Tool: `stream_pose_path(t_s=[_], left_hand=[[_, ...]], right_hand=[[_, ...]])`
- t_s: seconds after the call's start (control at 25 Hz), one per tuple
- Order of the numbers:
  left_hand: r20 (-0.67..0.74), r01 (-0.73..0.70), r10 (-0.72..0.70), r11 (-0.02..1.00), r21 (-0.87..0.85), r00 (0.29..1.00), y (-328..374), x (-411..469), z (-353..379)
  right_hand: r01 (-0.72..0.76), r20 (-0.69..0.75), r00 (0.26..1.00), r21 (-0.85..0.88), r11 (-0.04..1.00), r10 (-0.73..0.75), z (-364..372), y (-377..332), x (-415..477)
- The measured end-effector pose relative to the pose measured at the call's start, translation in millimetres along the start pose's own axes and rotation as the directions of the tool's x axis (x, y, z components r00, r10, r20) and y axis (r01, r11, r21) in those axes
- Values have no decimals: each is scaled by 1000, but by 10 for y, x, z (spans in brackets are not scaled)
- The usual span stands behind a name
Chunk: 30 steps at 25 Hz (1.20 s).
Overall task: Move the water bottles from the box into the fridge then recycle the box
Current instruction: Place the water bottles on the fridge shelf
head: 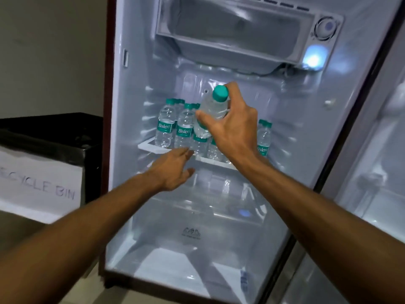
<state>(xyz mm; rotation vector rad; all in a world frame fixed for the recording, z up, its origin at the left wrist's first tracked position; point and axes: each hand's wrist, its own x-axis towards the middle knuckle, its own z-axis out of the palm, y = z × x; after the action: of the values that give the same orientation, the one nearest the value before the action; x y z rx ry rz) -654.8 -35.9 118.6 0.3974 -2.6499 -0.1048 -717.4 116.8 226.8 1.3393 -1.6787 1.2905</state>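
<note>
Gripping clear, teal-capped bottle point(211, 110), tilted

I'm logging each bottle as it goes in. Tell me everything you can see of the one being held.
The held bottle is small, clear plastic, water-filled, with a teal screw cap on. It tilts, cap toward the camera, gripped around its body by the right hand, above the bottles standing on the fridge shelf. Its label is mostly hidden.

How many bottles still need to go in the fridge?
I can't count: the box isn't in view. Done: several bottles stand on the fridge shelf. In hand: the right hand holds one bottle above them. Left: recycling the box in the recycle bin.
</note>
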Motion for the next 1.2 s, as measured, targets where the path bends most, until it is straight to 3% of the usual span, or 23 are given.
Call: stream_pose_path(t_s=[0.16,0.36,0.52,0.64,0.84,1.08,1.2], left_hand=[[11,20,-21,991,133,1000,75,143,309],[-17,29,-27,981,191,999,35,183,427],[-80,12,2,984,175,997,65,243,348],[-131,0,19,990,143,991,89,280,306],[-160,-7,22,995,97,987,78,328,284],[-173,-18,33,996,91,984,84,397,289],[-205,-37,55,995,91,977,72,398,308]], right_hand=[[66,-160,985,-30,997,-70,37,222,300],[121,-167,978,-53,991,-128,274,551,543],[134,-69,987,-170,976,-148,470,743,785],[170,103,984,-294,940,-146,566,903,979],[125,236,971,-400,908,-29,663,1203,1286],[-137,240,938,-405,904,249,825,1482,1593],[-169,286,909,-410,897,302,950,1644,1712]])
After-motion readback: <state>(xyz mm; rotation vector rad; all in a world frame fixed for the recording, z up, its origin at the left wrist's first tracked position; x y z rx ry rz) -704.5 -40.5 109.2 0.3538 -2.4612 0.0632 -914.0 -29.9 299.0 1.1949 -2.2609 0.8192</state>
